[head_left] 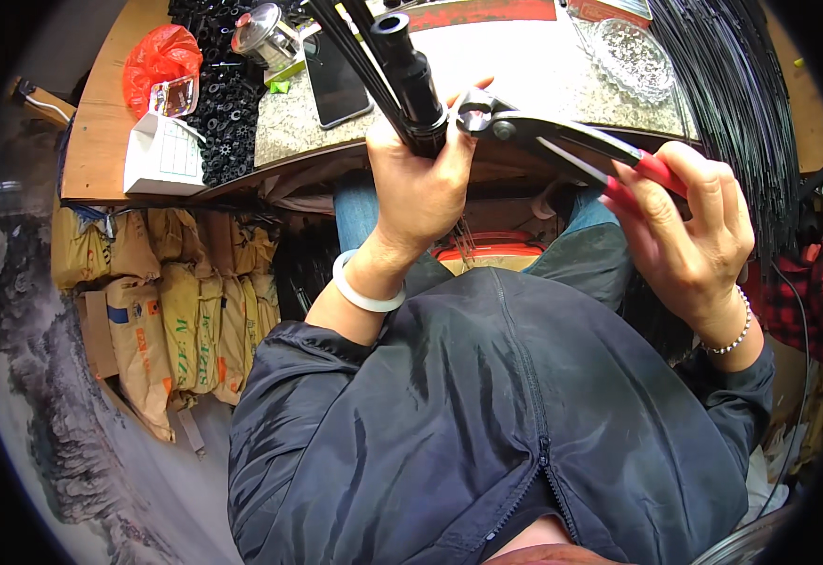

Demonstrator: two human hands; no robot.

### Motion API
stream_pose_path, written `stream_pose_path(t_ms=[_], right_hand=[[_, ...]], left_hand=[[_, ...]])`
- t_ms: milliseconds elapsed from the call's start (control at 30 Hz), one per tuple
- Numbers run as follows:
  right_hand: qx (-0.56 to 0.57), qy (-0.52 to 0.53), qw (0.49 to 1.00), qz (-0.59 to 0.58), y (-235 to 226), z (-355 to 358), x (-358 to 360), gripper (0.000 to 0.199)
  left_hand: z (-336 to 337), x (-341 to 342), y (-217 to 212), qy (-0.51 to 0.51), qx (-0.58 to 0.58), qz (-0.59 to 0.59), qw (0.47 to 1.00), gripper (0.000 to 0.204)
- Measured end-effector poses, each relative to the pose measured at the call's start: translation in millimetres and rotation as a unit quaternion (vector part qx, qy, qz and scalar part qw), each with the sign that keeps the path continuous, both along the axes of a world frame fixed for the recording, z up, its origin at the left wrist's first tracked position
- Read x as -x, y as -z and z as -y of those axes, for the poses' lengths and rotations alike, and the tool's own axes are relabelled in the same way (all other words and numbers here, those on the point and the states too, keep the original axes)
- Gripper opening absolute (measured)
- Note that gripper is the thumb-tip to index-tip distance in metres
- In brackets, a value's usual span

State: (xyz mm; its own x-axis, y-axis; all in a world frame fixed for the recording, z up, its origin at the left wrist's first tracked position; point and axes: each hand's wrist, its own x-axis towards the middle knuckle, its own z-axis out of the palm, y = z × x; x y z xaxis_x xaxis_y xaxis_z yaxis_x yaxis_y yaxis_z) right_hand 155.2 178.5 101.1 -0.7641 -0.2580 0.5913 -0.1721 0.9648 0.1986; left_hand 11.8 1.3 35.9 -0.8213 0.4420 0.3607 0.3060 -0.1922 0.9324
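Our left hand (416,188) is wrapped firmly around a stout black tube (416,85) with a flared open end, which stands up out of the fist, and some thin black rods (360,70) that lean alongside it; a white bangle (366,290) circles the wrist. Sweeping across from the far left, we find filled sacks (181,325) stacked below and to the left of that hand, and above them, on the table, a crumpled red plastic bag (159,66) behind a white box (162,155). Nearer the hand comes a heap of small black fittings (228,122), with a lidded clear jar (268,38) at its edge, then a smartphone (336,85) lying just beyond the rods. Immediately right of the left thumb we see the rounded head of red-handled pincers (567,132); we cannot tell whether their cutting edges meet or touch the tube. Our right hand (689,212) has its fingers curled round both handles, which stand a little apart, and wears a beaded bracelet (738,325). Beyond this hand sits a clear glass dish (630,61), while long dark strands (736,85) hang over the table edge to its right, near another person's checked sleeve (807,301).
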Motion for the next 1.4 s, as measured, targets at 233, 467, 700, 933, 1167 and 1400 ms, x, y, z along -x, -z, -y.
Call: stream_pose_path(t_ms=[233,467,700,933,1167,1400], right_hand=[[-0.004,-0.003,0.999,0.037,1.0,-0.4,-4.7,0.019],[0.027,-0.009,0.999,0.014,3.5,-0.8,-3.3,0.028],[0.040,-0.024,0.999,0.017,8.5,0.3,-3.4,0.028],[0.315,-0.165,0.888,0.293,16.5,-18.8,-8.9,0.015],[0.602,-0.134,0.606,0.502,33.6,4.3,-8.5,0.048],[0.711,-0.073,0.363,0.598,25.8,-5.3,-5.2,0.031]], left_hand=[[-0.6,-6.9,-5.8,0.025,0.014,0.002,1.000,0.013],[-3.3,-8.1,-9.8,0.006,0.003,0.038,0.999,0.013],[-3.6,-4.5,-0.2,0.027,-0.056,-0.022,0.998,0.008],[-4.1,-10.7,-7.8,0.036,-0.033,0.002,0.999,0.012],[-6.9,-12.0,-12.8,0.036,-0.025,-0.037,0.998,0.015],[-1.3,-16.6,-12.7,0.053,0.020,0.018,0.998,0.020]])
